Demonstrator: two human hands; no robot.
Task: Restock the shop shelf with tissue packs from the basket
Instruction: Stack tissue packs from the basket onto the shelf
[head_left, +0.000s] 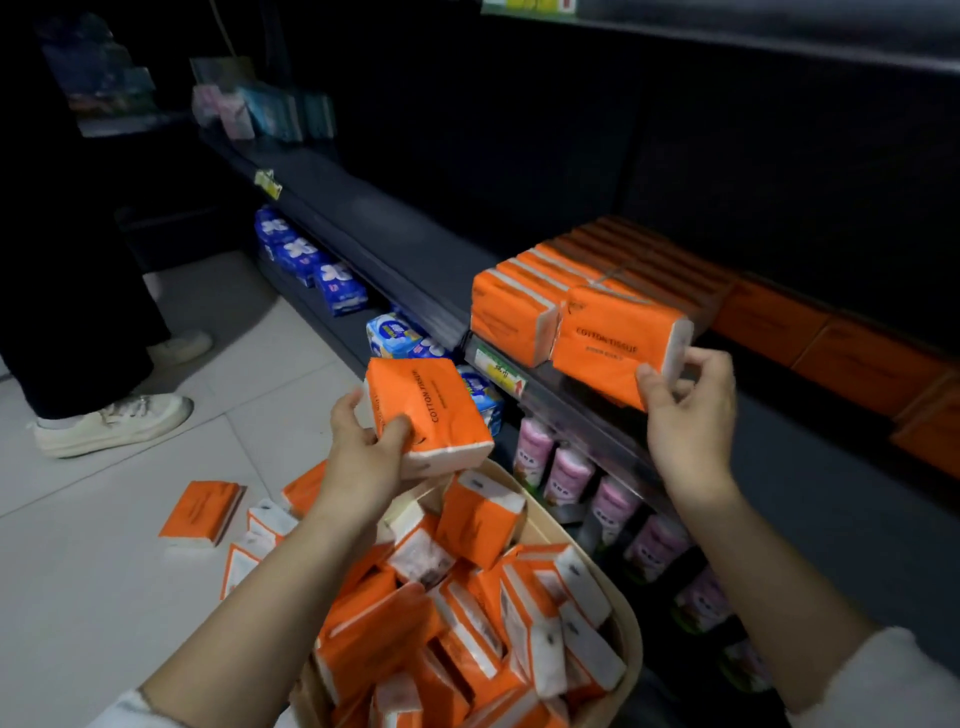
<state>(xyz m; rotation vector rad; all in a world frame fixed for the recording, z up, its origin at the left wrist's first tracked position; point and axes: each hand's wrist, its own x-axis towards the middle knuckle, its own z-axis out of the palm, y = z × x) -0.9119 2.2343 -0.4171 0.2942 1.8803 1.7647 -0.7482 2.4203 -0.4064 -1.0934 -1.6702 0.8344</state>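
My left hand (363, 447) grips an orange tissue pack (431, 410) in the air above the basket (618, 603). The round beige basket below holds several orange-and-white tissue packs (467, 623). My right hand (685, 410) holds another orange pack (618, 343) by its lower right corner at the front edge of the dark shelf (415, 270). That pack stands at the front of a row of orange packs (571, 260) that runs back on the shelf. More orange packs (831, 343) lie to the right.
Several orange packs (205, 514) lie loose on the tiled floor left of the basket. A person in dark trousers and white shoes (114, 421) stands at the left. The lower shelf holds blue packs (311, 265) and pink rolls (571, 473). A price label (501, 371) hangs on the shelf edge.
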